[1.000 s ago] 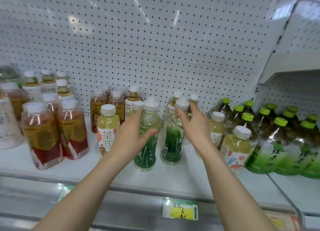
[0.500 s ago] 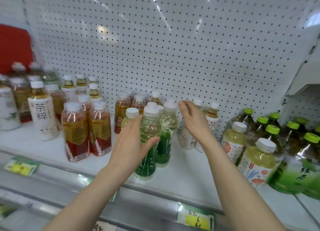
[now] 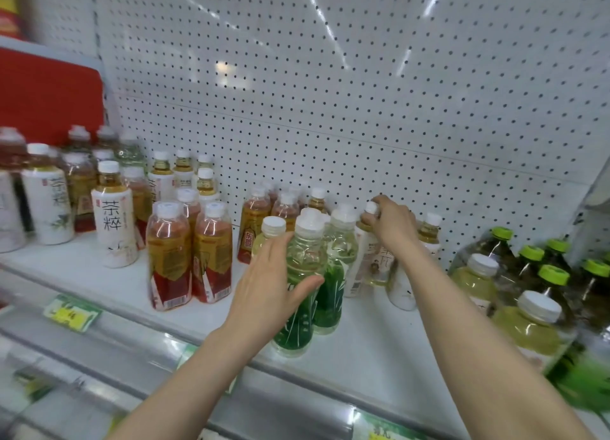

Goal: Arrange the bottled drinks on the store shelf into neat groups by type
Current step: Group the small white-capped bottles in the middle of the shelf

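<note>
On the white shelf (image 3: 369, 337) stand clear plastic bottles, smooth and round. The left hand (image 3: 269, 286) wraps the front green-label bottle (image 3: 298, 294), fingers loosely curved around its middle (thumb on the near side). The right hand (image 3: 392, 223) pinches the white cap (image 3: 371, 207) of a white-label bottle (image 3: 371, 261) behind.

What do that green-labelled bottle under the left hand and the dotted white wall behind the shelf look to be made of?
The green-labelled clear bottle looks like thin glossy plastic: the pale drink shows through it, and its white ribbed cap looks like matte plastic. The white perforated back panel is probably painted sheet metal, given its even holes and streaky glare.
</note>
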A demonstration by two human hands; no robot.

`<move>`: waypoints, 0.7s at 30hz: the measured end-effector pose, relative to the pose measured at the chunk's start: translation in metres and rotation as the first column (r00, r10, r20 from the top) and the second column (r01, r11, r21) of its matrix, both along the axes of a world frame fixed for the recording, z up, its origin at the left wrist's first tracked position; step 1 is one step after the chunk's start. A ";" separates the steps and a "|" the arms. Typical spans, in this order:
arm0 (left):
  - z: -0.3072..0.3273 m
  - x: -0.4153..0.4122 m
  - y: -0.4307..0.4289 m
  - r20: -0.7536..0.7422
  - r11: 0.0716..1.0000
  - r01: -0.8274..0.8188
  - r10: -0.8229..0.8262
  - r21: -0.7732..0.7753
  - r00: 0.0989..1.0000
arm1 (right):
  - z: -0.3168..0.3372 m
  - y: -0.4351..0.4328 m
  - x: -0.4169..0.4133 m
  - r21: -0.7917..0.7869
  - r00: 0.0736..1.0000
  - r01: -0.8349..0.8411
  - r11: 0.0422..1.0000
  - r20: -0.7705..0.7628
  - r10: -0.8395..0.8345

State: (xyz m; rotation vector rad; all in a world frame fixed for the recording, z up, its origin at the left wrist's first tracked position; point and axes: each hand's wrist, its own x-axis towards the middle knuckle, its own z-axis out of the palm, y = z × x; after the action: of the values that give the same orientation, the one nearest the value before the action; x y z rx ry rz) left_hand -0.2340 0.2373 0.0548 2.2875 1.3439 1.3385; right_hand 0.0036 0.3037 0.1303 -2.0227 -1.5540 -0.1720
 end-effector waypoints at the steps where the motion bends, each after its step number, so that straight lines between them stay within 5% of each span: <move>1: 0.000 0.000 0.000 0.001 1.000 0.000 0.000 0.000 1.000 | -0.002 0.001 -0.009 0.012 0.998 -0.059 0.998 -0.012 0.059; 4: -0.001 -0.001 0.002 -0.003 1.000 0.005 -0.005 0.009 1.000 | -0.002 0.002 -0.027 -0.011 0.988 -0.154 0.988 0.009 0.154; 8: 0.000 -0.003 0.001 0.004 1.000 0.018 -0.018 -0.009 1.000 | -0.003 -0.010 -0.017 0.066 0.959 -0.226 0.972 -0.160 0.234; 11: 0.000 -0.002 0.001 0.008 1.000 0.019 -0.019 -0.004 1.000 | -0.005 -0.023 0.016 0.320 0.999 0.041 0.946 -0.041 -0.029; 15: 0.000 0.000 0.001 0.004 1.000 0.020 -0.020 -0.003 1.000 | -0.016 -0.026 0.056 0.067 0.960 0.248 0.966 -0.150 -0.236; 21: -0.002 0.000 0.002 0.029 0.999 0.031 -0.030 -0.032 0.999 | -0.025 -0.054 0.043 0.160 0.989 0.139 0.977 -0.078 -0.128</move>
State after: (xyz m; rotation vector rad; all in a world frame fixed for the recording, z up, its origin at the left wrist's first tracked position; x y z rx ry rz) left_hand -0.2343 0.2395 0.0524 2.2501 1.3066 1.3249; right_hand 0.0468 0.2496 0.1056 -1.9808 -1.3185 -0.2733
